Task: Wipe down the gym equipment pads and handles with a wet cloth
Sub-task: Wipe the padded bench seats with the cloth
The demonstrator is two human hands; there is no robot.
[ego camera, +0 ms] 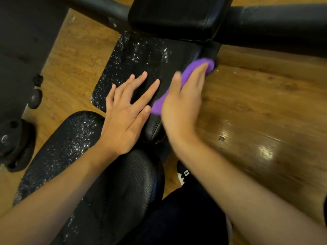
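The left hand is resting flat, fingers spread, on the wet pad; the right hand, fingers straight, is pressing a purple cloth against its edge.

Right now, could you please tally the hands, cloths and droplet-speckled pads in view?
Hands: 2, left hand and right hand
Cloths: 1, purple cloth
Droplet-speckled pads: 2, far pad and near pad
Total: 5

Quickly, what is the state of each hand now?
Left hand: open, fingers spread flat on the black leather bench pad.
Right hand: open, straight fingers pressing the purple cloth against that pad's edge.
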